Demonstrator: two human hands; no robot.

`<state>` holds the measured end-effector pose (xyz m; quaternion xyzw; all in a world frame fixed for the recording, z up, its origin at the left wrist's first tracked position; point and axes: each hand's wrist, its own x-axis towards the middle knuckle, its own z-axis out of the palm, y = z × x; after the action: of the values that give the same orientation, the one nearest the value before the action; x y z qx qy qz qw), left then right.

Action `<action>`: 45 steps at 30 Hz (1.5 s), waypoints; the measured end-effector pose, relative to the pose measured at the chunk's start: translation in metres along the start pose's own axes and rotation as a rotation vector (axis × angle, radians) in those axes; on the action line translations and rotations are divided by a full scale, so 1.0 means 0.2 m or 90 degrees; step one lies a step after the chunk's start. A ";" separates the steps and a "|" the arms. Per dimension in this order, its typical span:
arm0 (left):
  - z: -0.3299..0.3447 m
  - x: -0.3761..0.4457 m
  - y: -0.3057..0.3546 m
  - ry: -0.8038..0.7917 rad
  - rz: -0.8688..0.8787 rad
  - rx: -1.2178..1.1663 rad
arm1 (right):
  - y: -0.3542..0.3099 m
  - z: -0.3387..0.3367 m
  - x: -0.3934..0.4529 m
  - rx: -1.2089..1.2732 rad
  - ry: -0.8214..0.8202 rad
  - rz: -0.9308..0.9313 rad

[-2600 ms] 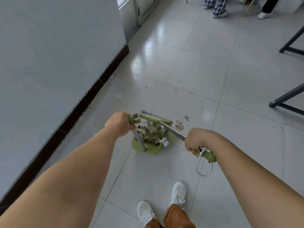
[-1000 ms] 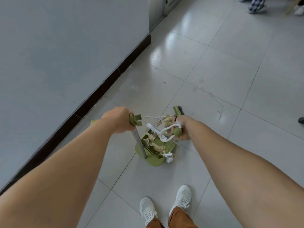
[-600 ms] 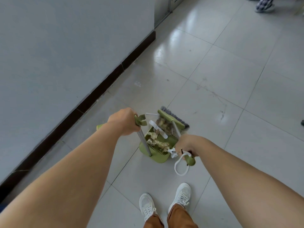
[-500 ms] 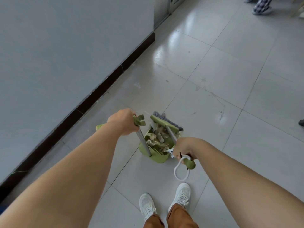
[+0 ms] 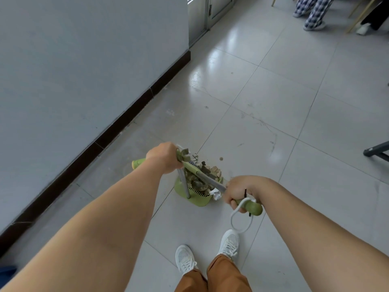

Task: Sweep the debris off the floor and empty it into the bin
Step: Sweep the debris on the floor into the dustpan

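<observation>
A green dustpan [image 5: 199, 198] stands on the tiled floor in front of my feet, filled with brownish debris [image 5: 212, 172] and a scrap of white paper [image 5: 215, 194]. My left hand [image 5: 163, 158] is shut on the green grip at the top of the dustpan's metal pole. My right hand [image 5: 239, 191] is shut on the green end of the broom handle [image 5: 249, 206], from which a white cord loop hangs. The broom's shaft runs from my right hand up and left across the pan. A small bit of debris [image 5: 221, 158] lies on the floor just beyond the pan.
A grey wall with a dark skirting board [image 5: 117, 125] runs along the left. A metal door [image 5: 205, 13] is at the far end of the wall. Two people's legs [image 5: 311, 11] are at the top right. A dark furniture foot [image 5: 376, 151] sticks in from the right.
The broom has swung: its head moved from the pan's far edge leftward toward my left hand, and my right hand has shifted right. The dustpan stays in place.
</observation>
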<state>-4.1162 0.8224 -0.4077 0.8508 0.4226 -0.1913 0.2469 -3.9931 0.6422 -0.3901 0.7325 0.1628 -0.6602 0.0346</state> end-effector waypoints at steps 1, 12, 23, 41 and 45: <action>0.01 -0.01 0.00 0.001 0.000 -0.003 | 0.01 -0.01 0.00 -0.004 0.005 -0.003; 0.04 -0.11 -0.07 0.001 0.001 -0.030 | 0.04 -0.08 -0.15 0.038 0.127 -0.051; 0.00 -0.17 -0.18 0.015 -0.023 -0.051 | -0.04 -0.14 -0.16 0.060 0.190 -0.066; 0.04 -0.15 -0.23 0.013 -0.187 -0.020 | -0.47 -0.43 0.35 -0.258 0.267 -0.100; 0.02 -0.13 -0.23 0.012 -0.196 -0.020 | -0.45 -0.44 0.42 -0.277 0.195 -0.066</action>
<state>-4.1688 0.8265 -0.4087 0.7739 0.5530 -0.2121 0.2241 -3.9271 0.7668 -0.4471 0.7899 0.3415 -0.4919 0.1321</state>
